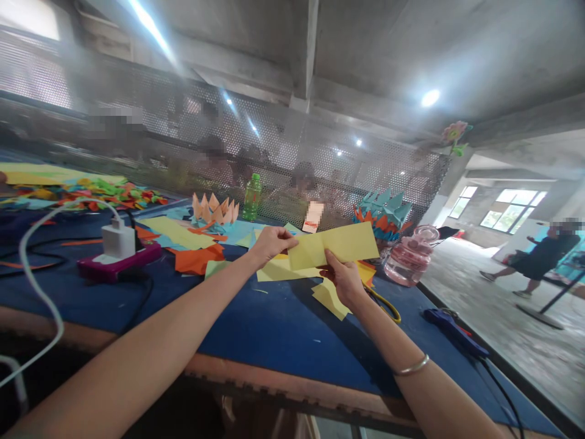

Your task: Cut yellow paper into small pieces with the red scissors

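I hold a long yellow paper strip [342, 244] up over the blue table [256, 317]. My left hand [270, 242] pinches its left end between thumb and fingers. My right hand [343, 278] grips the strip's lower edge near the middle, fingers closed on it. Under the strip lie more yellow paper sheets [329, 296], some partly hidden by my right hand.
An orange paper crown [214, 210], a green bottle [251, 197], a teal and orange paper piece [382, 214] and a pink jar [409, 256] stand behind. A white charger [117, 241] sits on a magenta block at left. A blue tool [450, 329] lies right. A person walks far right.
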Tool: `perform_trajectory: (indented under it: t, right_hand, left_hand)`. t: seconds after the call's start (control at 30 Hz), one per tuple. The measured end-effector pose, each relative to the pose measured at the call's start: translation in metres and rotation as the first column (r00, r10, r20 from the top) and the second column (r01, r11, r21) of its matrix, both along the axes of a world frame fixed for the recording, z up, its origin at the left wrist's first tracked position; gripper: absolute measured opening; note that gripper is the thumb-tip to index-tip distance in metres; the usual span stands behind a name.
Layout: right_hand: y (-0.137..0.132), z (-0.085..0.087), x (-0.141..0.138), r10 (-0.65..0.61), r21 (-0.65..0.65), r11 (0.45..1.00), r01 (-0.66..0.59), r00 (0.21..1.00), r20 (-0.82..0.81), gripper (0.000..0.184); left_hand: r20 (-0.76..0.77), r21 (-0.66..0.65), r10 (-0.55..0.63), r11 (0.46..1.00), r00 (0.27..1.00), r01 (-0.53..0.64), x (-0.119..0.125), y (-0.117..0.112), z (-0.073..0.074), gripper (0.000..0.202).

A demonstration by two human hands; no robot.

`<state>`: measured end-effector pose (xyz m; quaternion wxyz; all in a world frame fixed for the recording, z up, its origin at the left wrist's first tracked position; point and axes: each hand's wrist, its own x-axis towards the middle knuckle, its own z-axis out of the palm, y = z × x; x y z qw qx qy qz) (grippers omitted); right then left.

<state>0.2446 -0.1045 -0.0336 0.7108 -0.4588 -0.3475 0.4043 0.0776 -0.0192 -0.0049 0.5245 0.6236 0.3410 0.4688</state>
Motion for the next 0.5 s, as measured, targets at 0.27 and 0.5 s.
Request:
perform_trajectory:
  t: [0.27, 0.5]
  right_hand:
    - [0.0015, -0.0029, 0.0023, 0.004, 0.015, 1.0, -0.005, 1.0, 0.022, 0.028]
    - [0.0019, -0.0034, 0.0033, -0.009, 0.007, 1.0, 0.009, 0.999, 0.035, 0.028]
  left_hand:
    - [-0.032, 0.022, -0.006, 1.0, 0.999, 0.007, -0.0015, -0.002, 0.0026, 0.011]
    - [-0.025, 0.004, -0.044, 0.999, 0.999, 0.044, -0.0028, -0.0008, 0.0024, 0.01]
